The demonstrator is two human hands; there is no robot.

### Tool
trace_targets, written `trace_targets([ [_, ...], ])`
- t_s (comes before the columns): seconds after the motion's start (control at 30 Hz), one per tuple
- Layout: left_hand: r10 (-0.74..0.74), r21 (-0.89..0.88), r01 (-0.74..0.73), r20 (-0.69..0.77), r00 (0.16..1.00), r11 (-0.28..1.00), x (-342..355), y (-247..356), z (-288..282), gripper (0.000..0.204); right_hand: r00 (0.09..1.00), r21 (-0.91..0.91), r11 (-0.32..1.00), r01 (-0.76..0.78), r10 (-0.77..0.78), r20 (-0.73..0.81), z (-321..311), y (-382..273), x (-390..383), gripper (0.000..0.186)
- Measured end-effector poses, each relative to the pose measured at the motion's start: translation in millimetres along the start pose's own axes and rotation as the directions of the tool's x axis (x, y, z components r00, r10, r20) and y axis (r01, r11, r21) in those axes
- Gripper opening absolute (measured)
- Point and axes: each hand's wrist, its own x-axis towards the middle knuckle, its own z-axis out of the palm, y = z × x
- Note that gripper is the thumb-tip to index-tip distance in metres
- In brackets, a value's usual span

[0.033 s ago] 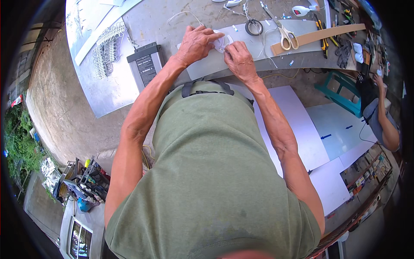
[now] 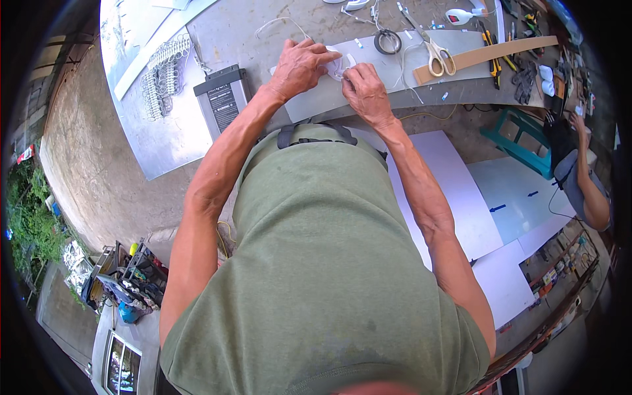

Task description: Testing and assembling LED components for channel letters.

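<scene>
Left index fingertip dipped slightly, little else shifted: small white piece (image 2: pixel 336 68) on grey sheet (image 2: pixel 316 103) between both hands' fingertips, long axis unclear, left hand (image 2: pixel 298 67) index extended beside it, right hand (image 2: pixel 367 93) fingers curled in, can't tell either grip.

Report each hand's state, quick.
Left hand: partly curled at the white piece; grip cannot be told.
Right hand: closed beside it; whether holding anything cannot be told.
</scene>
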Motion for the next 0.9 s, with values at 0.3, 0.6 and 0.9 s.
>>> trace_targets([
  [0.3,0.066,0.014,-0.067,0.086,0.994,0.998,4,-5,-5,0.04,1.0,0.036,0.999,-0.017,0.017,0.007,-1,0,-1,0.015],
  [0.6,0.268,0.099,-0.289,0.181,0.946,0.952,10,-16,-4,0.04,1.0,0.036,0.999,-0.016,0.015,0.022,-4,0,0,0.016],
  [0.9,0.409,0.135,-0.446,0.235,0.882,0.885,12,-23,-12,0.048,1.0,0.028,1.0,-0.001,0.001,0.01,-3,1,0,0.017],
])
